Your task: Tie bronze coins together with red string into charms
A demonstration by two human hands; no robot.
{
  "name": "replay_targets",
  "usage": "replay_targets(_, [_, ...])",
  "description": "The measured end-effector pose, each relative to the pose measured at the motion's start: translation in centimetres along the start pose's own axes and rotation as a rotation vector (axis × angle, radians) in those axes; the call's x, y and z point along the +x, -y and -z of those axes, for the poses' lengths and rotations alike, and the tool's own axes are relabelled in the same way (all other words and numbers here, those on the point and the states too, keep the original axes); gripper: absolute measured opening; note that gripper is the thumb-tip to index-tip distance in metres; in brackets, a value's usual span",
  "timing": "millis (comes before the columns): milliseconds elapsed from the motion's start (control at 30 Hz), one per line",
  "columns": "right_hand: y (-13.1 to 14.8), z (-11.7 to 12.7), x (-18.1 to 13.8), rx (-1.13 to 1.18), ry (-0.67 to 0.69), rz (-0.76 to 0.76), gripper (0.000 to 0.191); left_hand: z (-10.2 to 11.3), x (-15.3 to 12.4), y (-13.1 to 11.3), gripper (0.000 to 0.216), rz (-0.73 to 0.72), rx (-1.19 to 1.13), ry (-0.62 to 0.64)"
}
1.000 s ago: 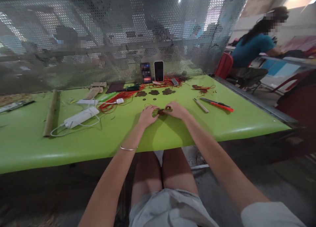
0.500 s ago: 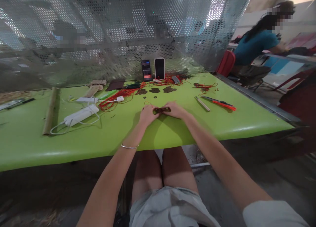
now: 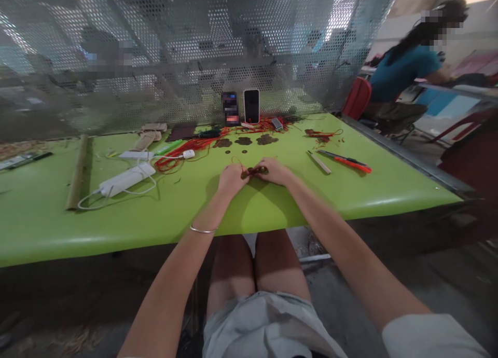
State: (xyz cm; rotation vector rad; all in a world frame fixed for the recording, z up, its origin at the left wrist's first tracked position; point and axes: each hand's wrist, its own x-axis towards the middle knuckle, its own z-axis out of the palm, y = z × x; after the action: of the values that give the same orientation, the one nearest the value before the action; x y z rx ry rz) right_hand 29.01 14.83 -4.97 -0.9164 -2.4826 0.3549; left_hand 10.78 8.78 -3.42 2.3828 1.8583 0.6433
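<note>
Just above the green tabletop, my left hand (image 3: 232,180) and my right hand (image 3: 277,171) meet over a short row of dark brown coins (image 3: 256,171). Each hand pinches one end of the row between thumb and fingers. A thin red cord (image 3: 236,161) loops up from the row beside my left fingers. Beyond my hands lie two single coins, a left one (image 3: 227,152) and a right one (image 3: 244,151), each with a hole. Farther back are three flat heaps of similar coins: left (image 3: 222,143), middle (image 3: 243,141) and right (image 3: 266,139).
Right of my hands lie a pale stick-like tool (image 3: 319,162) and an orange-and-black cutter (image 3: 346,161). A white power strip (image 3: 127,180), a bamboo piece (image 3: 79,174) and red cords (image 3: 182,154) are left. Two phones lean near a perforated metal screen (image 3: 171,62). A person (image 3: 408,67) sits at right.
The row of coins is tilted slightly more, its right end higher. Both hands keep their hold in almost the same place. The view has shifted very slightly.
</note>
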Motion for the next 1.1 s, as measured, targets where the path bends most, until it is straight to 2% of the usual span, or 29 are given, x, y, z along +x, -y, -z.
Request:
replay_targets(333, [0.27, 0.02, -0.02, -0.049, 0.002, 0.043, 0.023, 0.01, -0.01, 0.08, 0.023, 0.026, 0.030, 0.001])
replay_targets(767, [0.11, -0.20, -0.02, -0.116, -0.028, -0.015, 0.028, -0.32, 0.39, 0.21, 0.023, -0.008, 0.125, -0.046])
replay_targets(1100, [0.37, 0.09, -0.24, -0.122, -0.031, -0.024, 0.014, 0.22, 0.05, 0.54, 0.015, -0.068, 0.076, -0.026])
